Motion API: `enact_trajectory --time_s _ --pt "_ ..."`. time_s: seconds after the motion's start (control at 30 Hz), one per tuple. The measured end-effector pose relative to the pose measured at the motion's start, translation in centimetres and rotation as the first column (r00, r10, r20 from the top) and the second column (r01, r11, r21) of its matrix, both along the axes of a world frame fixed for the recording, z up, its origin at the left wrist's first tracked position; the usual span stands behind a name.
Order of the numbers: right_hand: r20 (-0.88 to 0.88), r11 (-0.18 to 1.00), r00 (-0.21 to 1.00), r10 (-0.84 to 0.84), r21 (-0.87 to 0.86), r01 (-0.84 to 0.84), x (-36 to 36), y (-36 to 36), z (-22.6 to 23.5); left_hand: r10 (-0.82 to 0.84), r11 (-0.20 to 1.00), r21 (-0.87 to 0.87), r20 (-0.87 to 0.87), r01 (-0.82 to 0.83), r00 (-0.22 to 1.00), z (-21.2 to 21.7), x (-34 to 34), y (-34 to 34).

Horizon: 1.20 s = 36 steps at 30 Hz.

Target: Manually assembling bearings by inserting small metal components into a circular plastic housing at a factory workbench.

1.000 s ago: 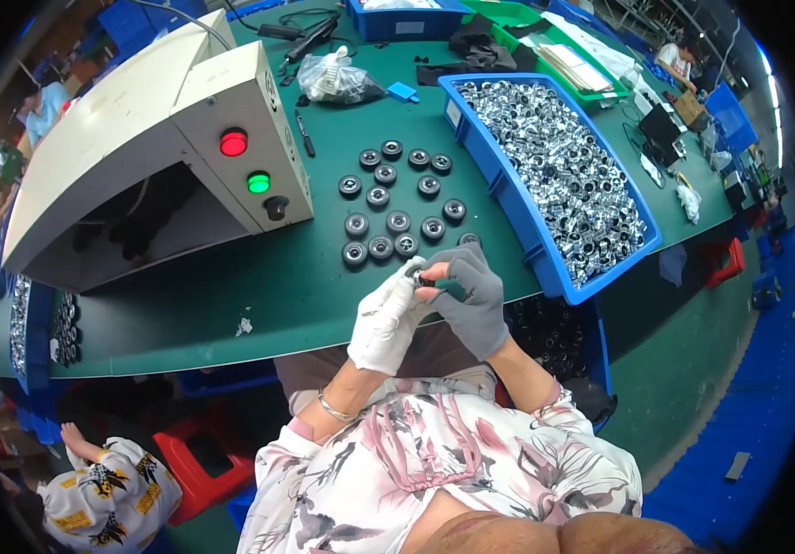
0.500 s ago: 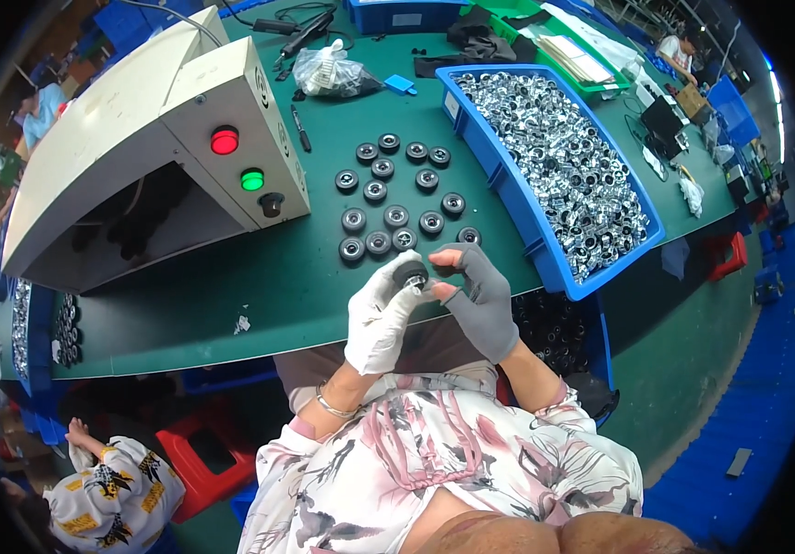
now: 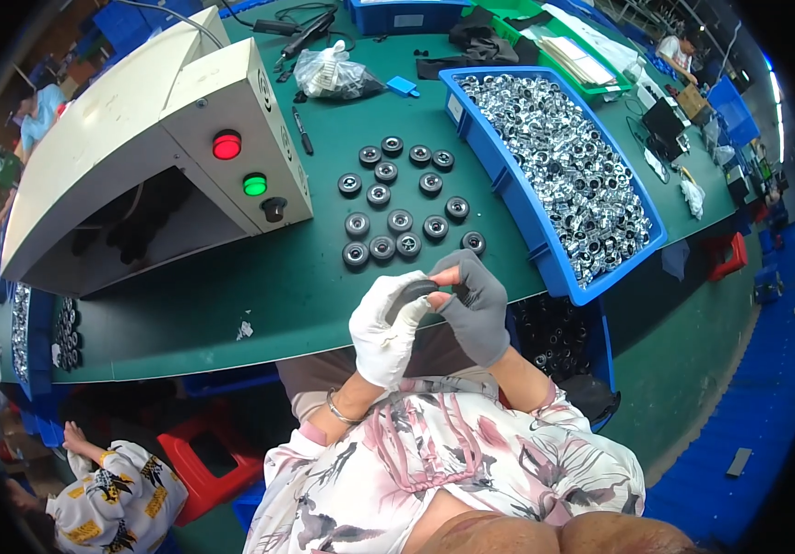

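My left hand (image 3: 381, 331), in a white glove, is closed around a small black toy wheel (image 3: 412, 295) above the table's front edge. My right hand (image 3: 477, 311), in a grey glove with bare fingertips, pinches the wheel's right side between thumb and forefinger. Fingers and gloves cover much of the wheel, so its centre is hidden. Just beyond my hands, several black wheels with silver hubs (image 3: 400, 220) lie spread on the green table (image 3: 323, 305).
At left stands a beige machine (image 3: 222, 111) with red and green lamps. A blue bin (image 3: 499, 175) of shiny chrome rings is at right. Below the table edge, another bin holds black rings (image 3: 554, 332). A pen (image 3: 302, 131) and plastic bag (image 3: 333, 74) lie farther back.
My right fingertips have closed in from the right onto the wheel. The chrome piece that showed at the wheel is now hidden. The loose wheels have not been moved.
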State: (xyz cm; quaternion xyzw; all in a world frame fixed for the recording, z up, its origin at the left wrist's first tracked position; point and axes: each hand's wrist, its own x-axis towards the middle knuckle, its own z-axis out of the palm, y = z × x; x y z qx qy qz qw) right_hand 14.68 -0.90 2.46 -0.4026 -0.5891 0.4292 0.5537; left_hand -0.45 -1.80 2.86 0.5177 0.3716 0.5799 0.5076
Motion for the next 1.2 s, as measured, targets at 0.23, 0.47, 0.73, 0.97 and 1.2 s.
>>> enact_trajectory --time_s 0.23,0.47,0.73,0.97,1.2 --pt "0.255 0.948 0.935 -0.248 0.265 0.179 -1.7 -0.2 0.4 -0.021 0.928 -0.315 0.492 0.201 0.870 -2.6 0.1 0.6" --pt "0.272 0.999 0.961 -0.052 0.015 0.049 0.1 0.8 1.2 -0.026 0.989 -0.142 0.049 0.033 0.998 -0.6 -0.3 1.4" --pt "-0.018 0.975 0.991 0.135 -0.178 -0.137 1.0 0.7 2.1 -0.310 0.907 -0.301 -0.004 0.295 0.951 1.3 -2.5 3.2" --pt "0.140 0.984 0.989 0.053 -0.175 -0.028 0.4 0.1 1.5 -0.092 0.975 -0.190 0.117 0.113 0.989 -1.0 -0.7 1.3" --pt "0.284 0.997 0.956 -0.069 0.044 0.059 -1.1 -0.6 0.9 -0.015 0.990 -0.142 0.027 0.019 1.000 -2.1 -1.2 1.2"
